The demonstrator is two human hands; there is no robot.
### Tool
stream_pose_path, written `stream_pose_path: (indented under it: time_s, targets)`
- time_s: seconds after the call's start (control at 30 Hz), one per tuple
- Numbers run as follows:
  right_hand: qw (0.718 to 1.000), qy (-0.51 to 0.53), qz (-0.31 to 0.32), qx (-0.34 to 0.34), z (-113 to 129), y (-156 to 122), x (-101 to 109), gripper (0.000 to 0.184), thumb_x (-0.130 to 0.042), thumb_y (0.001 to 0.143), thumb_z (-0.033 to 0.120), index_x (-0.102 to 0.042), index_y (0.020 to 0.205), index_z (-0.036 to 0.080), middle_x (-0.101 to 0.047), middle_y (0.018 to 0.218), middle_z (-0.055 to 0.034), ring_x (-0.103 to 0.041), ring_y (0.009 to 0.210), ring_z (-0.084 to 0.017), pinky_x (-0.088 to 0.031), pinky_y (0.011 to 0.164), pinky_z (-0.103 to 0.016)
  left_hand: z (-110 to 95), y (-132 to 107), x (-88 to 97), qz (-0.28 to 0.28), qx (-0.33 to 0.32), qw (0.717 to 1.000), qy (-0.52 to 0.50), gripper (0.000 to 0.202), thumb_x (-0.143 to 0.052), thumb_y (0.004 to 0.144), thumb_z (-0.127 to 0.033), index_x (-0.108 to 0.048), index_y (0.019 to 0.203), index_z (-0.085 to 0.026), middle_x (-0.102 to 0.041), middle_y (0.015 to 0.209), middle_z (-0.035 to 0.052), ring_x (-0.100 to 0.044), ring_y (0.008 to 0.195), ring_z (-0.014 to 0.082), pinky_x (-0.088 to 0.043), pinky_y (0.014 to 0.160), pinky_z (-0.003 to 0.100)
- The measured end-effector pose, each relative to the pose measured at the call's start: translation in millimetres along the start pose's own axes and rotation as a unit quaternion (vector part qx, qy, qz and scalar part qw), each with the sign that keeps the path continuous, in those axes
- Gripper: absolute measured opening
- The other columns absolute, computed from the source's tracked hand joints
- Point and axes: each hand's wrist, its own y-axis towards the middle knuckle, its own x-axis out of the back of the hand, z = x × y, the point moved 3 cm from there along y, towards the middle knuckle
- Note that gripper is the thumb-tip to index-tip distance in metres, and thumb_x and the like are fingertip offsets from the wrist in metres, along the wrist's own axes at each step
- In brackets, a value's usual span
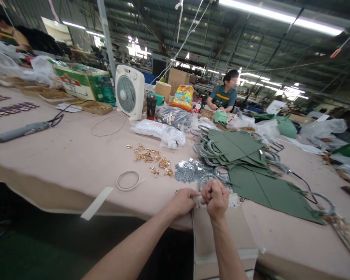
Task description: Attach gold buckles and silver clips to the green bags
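My left hand point(184, 202) is closed at the table's front edge, its fingers reaching to the top edge of a beige panel point(221, 233) that hangs over the edge. Whatever it pinches is too small to make out. Right beside it, my right hand point(216, 197) is curled into a fist over the same edge, and what it grips is hidden by the fingers. A pale strip with small metal pieces point(234, 200) shows just right of that fist. Silver metal pieces point(192, 170) are heaped behind my hands, with gold-coloured hardware point(154, 158) scattered to their left.
Green panels with looped handles point(259, 186) are stacked to the right. A tape roll point(128, 181) and a pale strip point(97, 203) lie left. Farther back stand a fan point(130, 91), a dark cup point(151, 106) and plastic bags point(160, 132). A person point(223, 95) sits across the table.
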Motion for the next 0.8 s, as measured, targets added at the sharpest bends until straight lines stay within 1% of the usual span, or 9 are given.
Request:
stream_pose_path:
  time_s: [0.07, 0.13, 0.23, 0.33, 0.43, 0.5, 0.53, 0.67, 0.8]
  targets:
    - [0.999, 0.039, -0.008, 0.035, 6, -4, 0, 0.038, -0.055, 0.100, 0.037, -0.046, 0.066, 0.023, -0.035, 0.052, 0.0079, -0.031, 0.041, -0.009, -0.024, 0.039, -0.022, 0, 1, 0.3, 0.003, -0.004, 1.000, -0.007, 0.057, -0.051, 0.068, -0.008, -0.081, 0.113, -0.026, -0.080, 0.110, -0.0039, -0.070, 0.104, 0.0199, -0.050, 0.094, 0.024]
    - [0.998, 0.038, -0.003, 0.046, 3, -10, -1, 0.039, -0.055, 0.099, 0.036, -0.045, 0.064, 0.023, -0.035, 0.051, 0.0077, -0.033, 0.041, -0.009, -0.024, 0.040, -0.022, 0, 1, 1.1, 0.007, -0.009, 1.000, -0.004, 0.052, -0.051, 0.069, -0.010, -0.083, 0.107, -0.025, -0.081, 0.107, -0.0029, -0.070, 0.101, 0.0202, -0.050, 0.093, 0.025]
    - [1.000, 0.001, 0.017, 0.005, -12, -16, 0, 0.043, -0.057, 0.099, 0.036, -0.042, 0.061, 0.023, -0.035, 0.050, 0.0076, -0.031, 0.040, -0.008, -0.022, 0.039, -0.022, -2, 0, 1.8, 0.012, -0.018, 1.000, 0.009, 0.043, -0.051, 0.071, -0.010, -0.083, 0.096, -0.022, -0.081, 0.096, -0.0012, -0.071, 0.093, 0.0195, -0.050, 0.088, 0.024]
    - [1.000, 0.009, 0.012, -0.017, -10, -14, 3, 0.043, -0.056, 0.100, 0.035, -0.041, 0.062, 0.023, -0.036, 0.050, 0.0073, -0.029, 0.041, -0.008, -0.021, 0.039, -0.022, -4, -1, 1.0, 0.007, -0.030, 0.999, 0.010, 0.048, -0.050, 0.069, -0.009, -0.083, 0.100, -0.024, -0.081, 0.103, -0.0015, -0.070, 0.099, 0.0198, -0.050, 0.092, 0.025]
    - [0.998, 0.054, -0.006, 0.033, 7, -11, 4, 0.038, -0.056, 0.099, 0.034, -0.044, 0.064, 0.023, -0.036, 0.051, 0.0072, -0.032, 0.042, -0.009, -0.025, 0.041, -0.023, -4, -1, 0.1, -0.003, -0.025, 1.000, 0.004, 0.055, -0.050, 0.069, -0.008, -0.082, 0.110, -0.025, -0.079, 0.114, -0.0016, -0.069, 0.107, 0.0209, -0.049, 0.098, 0.026]
    - [0.996, 0.061, -0.016, 0.066, 11, -11, 3, 0.038, -0.055, 0.099, 0.035, -0.045, 0.064, 0.023, -0.036, 0.051, 0.0071, -0.033, 0.042, -0.010, -0.027, 0.041, -0.023, -4, -1, 0.3, -0.005, -0.014, 1.000, 0.005, 0.055, -0.050, 0.069, -0.009, -0.082, 0.111, -0.024, -0.079, 0.116, -0.0012, -0.068, 0.108, 0.0213, -0.049, 0.099, 0.027]
    - [0.997, 0.051, -0.015, 0.064, 8, -12, 3, 0.039, -0.055, 0.099, 0.035, -0.045, 0.064, 0.023, -0.036, 0.050, 0.0072, -0.033, 0.042, -0.010, -0.026, 0.041, -0.023, -4, -1, 0.5, -0.002, -0.012, 1.000, 0.006, 0.053, -0.050, 0.070, -0.010, -0.082, 0.109, -0.024, -0.079, 0.113, -0.0010, -0.068, 0.107, 0.0212, -0.049, 0.099, 0.027]
    - [0.999, 0.022, -0.017, -0.017, -25, -21, 8, 0.043, -0.056, 0.099, 0.039, -0.041, 0.062, 0.023, -0.035, 0.049, 0.0082, -0.029, 0.040, -0.008, -0.021, 0.039, -0.022, -7, -2, 0.9, 0.014, -0.043, 0.999, 0.008, 0.048, -0.048, 0.071, -0.009, -0.083, 0.100, -0.024, -0.080, 0.108, -0.0010, -0.069, 0.105, 0.0199, -0.050, 0.099, 0.026]
    - [0.999, 0.024, -0.041, -0.022, -35, -35, 21, 0.046, -0.055, 0.100, 0.045, -0.041, 0.062, 0.023, -0.037, 0.050, 0.0081, -0.029, 0.041, -0.008, -0.023, 0.040, -0.021, -5, -2, -3.5, 0.002, -0.063, 0.998, 0.028, 0.058, -0.050, 0.072, -0.011, -0.078, 0.120, -0.025, -0.076, 0.124, 0.0012, -0.067, 0.115, 0.0209, -0.047, 0.108, 0.030]
